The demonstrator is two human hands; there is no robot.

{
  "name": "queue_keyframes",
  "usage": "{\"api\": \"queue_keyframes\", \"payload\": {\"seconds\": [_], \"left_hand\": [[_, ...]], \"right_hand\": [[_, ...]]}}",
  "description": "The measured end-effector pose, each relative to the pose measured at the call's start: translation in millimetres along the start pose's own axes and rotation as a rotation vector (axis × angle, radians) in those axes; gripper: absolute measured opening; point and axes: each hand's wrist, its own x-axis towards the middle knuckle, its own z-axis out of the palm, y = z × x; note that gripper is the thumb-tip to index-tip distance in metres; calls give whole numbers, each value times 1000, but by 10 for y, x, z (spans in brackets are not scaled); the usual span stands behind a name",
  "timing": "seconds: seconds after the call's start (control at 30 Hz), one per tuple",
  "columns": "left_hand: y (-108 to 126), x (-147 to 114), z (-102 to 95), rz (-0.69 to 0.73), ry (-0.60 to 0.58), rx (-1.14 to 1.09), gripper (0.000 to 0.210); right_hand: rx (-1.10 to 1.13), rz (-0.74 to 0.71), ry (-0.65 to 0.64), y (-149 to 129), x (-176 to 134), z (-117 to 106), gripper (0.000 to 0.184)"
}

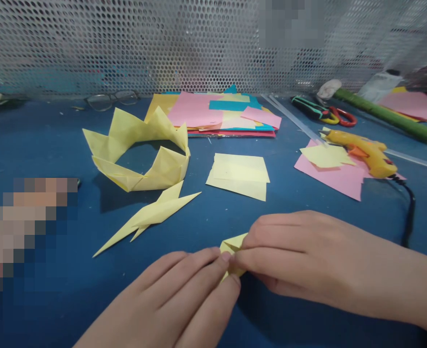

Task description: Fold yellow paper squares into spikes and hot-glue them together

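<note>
Pinching a small folded yellow paper between the fingertips of left hand and right hand, at the near side of the blue counter. Mostly covered by fingers, so hard to check for alignment. Could crease crooked if pressed unevenly from the two sides; could tear at a corner if squeezed too hard, being thin. Cannot tell whether resting on the counter or slightly lifted; if lifted, likelier to slip out of line.

Ahead to the left, easily crushed by a stray sweep of the left hand: a peaked yellow paper ring and, just in front, a slender pointed paper figure. Straight ahead, overlapping pale yellow sheets, loose enough to slide if brushed.

Ahead to the right, a yellow glue gun lying over pink paper, with black cord passing out of sight behind the right forearm. Could be dragged by a snag there; could mark the paper beneath if hot, impossible to tell.
</note>
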Motion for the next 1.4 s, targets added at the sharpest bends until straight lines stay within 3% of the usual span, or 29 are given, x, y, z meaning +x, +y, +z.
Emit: {"api": "queue_keyframes", "payload": {"seconds": [0.13, 0.27, 0.4, 0.57, 0.8, 1.0, 1.03, 1.1, 1.23, 1.4], "left_hand": [[2, 18, -16, -96, -94, -120, 29], [-2, -2, -2, -84, -78, -153, 37], [21, -54, 6, -12, -91, -35, 33], [36, -54, 11, 15, -13, 18, 21], [33, -72, 40, 70, 44, 32, 22], [31, -103, 1, 66, -106, 19, 28], [35, -106, -7, -2, -162, 28, 28], [47, -97, -25, 70, -110, 24, 28], [65, -14, -54, 17, -168, 12, 27], [60, 58, -42, 23, -198, 81, 42]], "right_hand": [[52, 25, 12, 12, -17, 11, 17], [74, 44, 39, 20, -15, 53, 19], [79, 43, 53, 31, 14, 71, 22], [132, 50, 13, 42, 26, 50, 19], [239, 84, -7, 65, 15, 50, 17], [275, 135, 17, 68, 21, 63, 14], [256, 124, 18, 65, 21, 62, 14], [224, 101, 6, 60, 16, 60, 16], [234, 91, -17, 63, 5, 62, 15], [275, 119, 5, 63, 23, 68, 15]]}}
